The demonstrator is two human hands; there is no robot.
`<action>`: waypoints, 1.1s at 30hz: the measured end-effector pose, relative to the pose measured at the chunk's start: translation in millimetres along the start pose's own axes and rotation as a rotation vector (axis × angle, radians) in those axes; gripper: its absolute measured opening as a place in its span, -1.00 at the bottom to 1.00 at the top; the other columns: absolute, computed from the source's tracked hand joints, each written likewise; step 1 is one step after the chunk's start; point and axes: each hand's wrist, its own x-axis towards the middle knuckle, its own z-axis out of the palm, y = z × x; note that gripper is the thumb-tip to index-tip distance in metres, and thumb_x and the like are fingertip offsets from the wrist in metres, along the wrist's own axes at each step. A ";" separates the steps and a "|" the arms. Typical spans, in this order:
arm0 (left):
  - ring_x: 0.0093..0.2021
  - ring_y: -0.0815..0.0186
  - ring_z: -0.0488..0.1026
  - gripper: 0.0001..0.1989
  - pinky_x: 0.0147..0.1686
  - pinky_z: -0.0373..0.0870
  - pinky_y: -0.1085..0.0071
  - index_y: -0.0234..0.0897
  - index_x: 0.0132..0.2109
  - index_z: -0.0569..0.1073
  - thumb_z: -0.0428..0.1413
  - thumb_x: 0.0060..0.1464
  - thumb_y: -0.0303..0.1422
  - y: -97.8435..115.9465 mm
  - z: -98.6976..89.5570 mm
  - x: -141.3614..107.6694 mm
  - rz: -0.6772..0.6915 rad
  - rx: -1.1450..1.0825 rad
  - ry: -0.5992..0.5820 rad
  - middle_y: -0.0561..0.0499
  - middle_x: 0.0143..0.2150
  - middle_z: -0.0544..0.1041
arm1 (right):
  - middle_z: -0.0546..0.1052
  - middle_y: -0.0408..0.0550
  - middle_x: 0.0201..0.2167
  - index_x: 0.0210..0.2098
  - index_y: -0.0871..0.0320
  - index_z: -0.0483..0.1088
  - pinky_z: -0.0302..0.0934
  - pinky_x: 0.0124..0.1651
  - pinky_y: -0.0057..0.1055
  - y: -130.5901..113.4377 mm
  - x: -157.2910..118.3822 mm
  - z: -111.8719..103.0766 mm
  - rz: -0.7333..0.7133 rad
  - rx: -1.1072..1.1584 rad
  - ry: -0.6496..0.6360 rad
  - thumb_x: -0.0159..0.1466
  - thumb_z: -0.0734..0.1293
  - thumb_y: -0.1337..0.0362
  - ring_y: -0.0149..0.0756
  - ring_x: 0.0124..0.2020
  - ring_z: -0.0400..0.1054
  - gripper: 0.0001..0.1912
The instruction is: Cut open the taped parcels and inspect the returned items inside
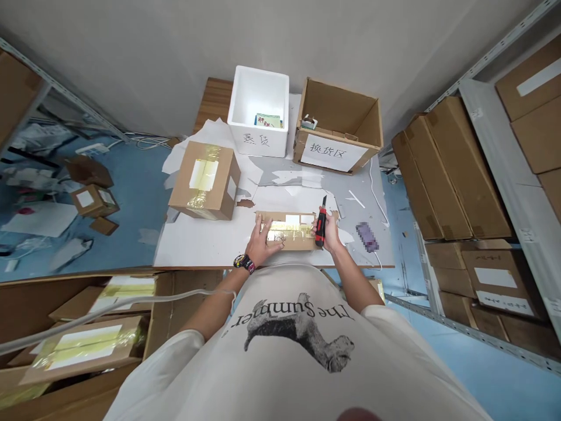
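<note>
A flat cardboard box [298, 232] with yellow tape and white labels lies at the table's front edge. My left hand [261, 240] rests on its left end, fingers spread. In my right hand [331, 231], at the box's right end, is a red and black utility knife [321, 225] with its blade pointing away from me. To the left stands a larger taped carton [205, 181].
At the back of the table [184, 248] stand a white foam box [258, 137] and an open carton [337, 153], both with small items inside. A blurred phone [367, 237] lies right. Cartons fill the right shelves; a big box of parcels [83, 348] is lower left.
</note>
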 end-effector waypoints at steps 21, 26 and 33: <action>0.67 -0.23 0.29 0.19 0.67 0.20 -0.15 -0.11 0.75 0.15 0.45 0.11 -0.02 -33.0 4.1 37.7 -0.079 -0.271 -0.086 -0.23 0.72 0.28 | 0.59 0.15 0.26 0.66 0.03 0.35 0.43 0.11 -0.22 -53.0 -26.0 19.0 -0.543 -1.610 -0.639 0.57 0.24 0.32 -0.03 0.08 0.54 -0.31; 0.61 -0.21 0.36 0.20 0.62 0.31 -0.11 -0.19 0.74 0.14 0.43 0.08 -0.07 -35.4 10.6 41.5 -0.067 -0.333 -0.071 -0.28 0.68 0.31 | 0.59 0.14 0.29 0.67 -0.05 0.33 0.35 0.07 -0.28 -78.8 -15.2 73.4 -0.583 -1.971 -0.834 0.65 0.17 0.35 -0.06 0.04 0.59 -0.35; 0.52 -0.12 0.46 0.04 0.48 0.49 0.01 -0.15 0.70 0.27 0.30 0.09 -0.21 -34.0 9.2 41.0 -0.074 -0.355 -0.044 -0.16 0.65 0.41 | 0.62 0.10 0.27 0.64 -0.05 0.36 0.32 -0.01 -0.30 -93.6 -0.3 94.3 -0.602 -2.048 -0.940 0.64 0.17 0.37 -0.07 0.02 0.63 -0.36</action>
